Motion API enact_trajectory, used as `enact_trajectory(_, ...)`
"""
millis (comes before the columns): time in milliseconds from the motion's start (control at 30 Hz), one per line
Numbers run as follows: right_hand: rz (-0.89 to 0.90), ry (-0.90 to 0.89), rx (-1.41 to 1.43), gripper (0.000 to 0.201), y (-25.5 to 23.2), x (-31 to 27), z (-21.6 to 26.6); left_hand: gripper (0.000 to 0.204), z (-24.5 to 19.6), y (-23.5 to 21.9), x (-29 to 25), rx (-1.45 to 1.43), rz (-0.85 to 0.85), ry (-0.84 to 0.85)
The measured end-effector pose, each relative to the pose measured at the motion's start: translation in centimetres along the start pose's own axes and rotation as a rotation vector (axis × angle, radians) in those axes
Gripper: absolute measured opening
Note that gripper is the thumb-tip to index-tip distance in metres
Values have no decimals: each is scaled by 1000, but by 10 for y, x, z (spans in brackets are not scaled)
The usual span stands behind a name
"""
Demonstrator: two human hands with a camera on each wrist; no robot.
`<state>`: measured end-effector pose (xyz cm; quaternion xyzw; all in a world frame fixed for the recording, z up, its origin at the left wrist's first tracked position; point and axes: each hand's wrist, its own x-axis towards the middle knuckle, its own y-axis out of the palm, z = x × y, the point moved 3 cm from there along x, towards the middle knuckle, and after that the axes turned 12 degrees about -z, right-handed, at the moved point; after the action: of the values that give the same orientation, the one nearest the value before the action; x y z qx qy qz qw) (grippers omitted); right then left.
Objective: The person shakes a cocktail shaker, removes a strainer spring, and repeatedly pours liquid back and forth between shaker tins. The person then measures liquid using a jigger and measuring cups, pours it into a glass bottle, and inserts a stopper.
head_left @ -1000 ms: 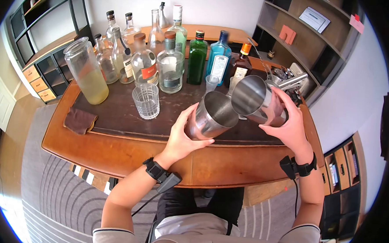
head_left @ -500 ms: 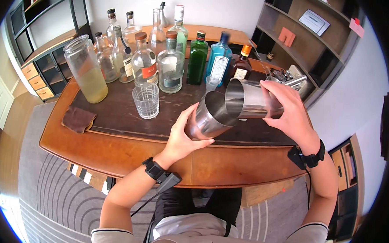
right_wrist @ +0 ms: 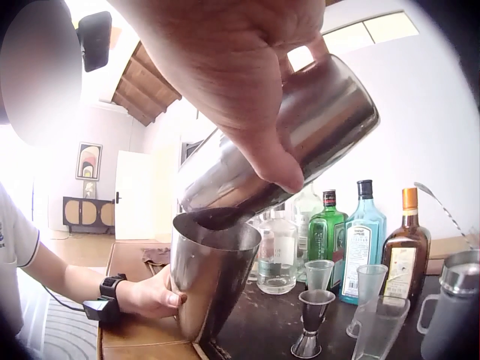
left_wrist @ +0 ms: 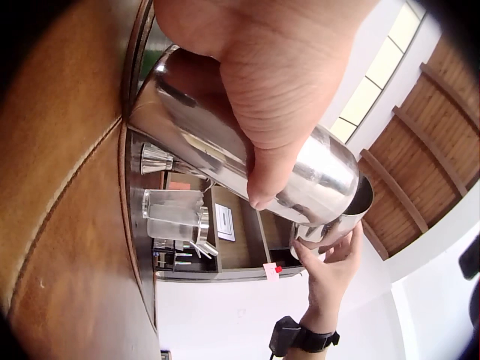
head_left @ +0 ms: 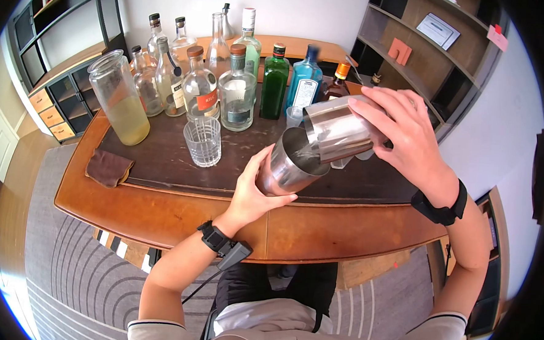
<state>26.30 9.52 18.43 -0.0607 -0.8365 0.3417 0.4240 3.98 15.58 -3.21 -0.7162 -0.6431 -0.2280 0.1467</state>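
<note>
My left hand [head_left: 250,190] grips a steel shaker tin [head_left: 284,174], mouth up and leaning, over the dark tabletop near the leather front edge. A second shaker tin [head_left: 340,129] is in my right hand [head_left: 403,132], fingers and thumb wrapped round its base end. It is tipped past level toward the left, its rim right over the mouth of the lower tin. In the right wrist view the upper tin [right_wrist: 326,112] slants down into the opening of the lower tin [right_wrist: 206,289]. The left wrist view shows the left thumb [left_wrist: 271,176] along its tin.
Several bottles stand along the back, among them a green bottle [head_left: 275,84] and a blue one [head_left: 305,79]. A crystal tumbler [head_left: 202,143], a jug of pale yellow liquid [head_left: 124,110] and a brown cloth [head_left: 109,167] are at left. A jigger [right_wrist: 311,322] stands beyond the tins.
My right hand has risen and turned over, tipping its tin from mouth-up to slanting down over the other tin. The left hand and its tin have stayed almost still.
</note>
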Motion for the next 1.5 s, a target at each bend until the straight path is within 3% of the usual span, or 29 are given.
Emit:
enact_trajectory(267, -127, -223, -212, 57, -13, 32, 12, 104, -1, -1, 0, -2, 0, 33)
enact_trajectory(600, -247, -369, -342, 52, -8, 37, 24, 105, -3, 0, -1, -3, -7, 44)
enact_trajectory(700, -243, -396, -371, 47, 2, 26, 25, 105, -4, -1, -1, 6, -3, -20)
enact_trajectory(1033, -151, -334, -319, 49, 23, -7, 18, 106, -1, 0, -2, -61, 18, -50)
enact_trajectory(1267, -188, -394, -422, 54, -1, -12, -3, 104, -3, 1, -2, -51, 42, -5)
enact_trajectory(1500, -191, -231, -304, 51, -4, -2, 9, 103, -4, 2, -1, -50, 59, 0)
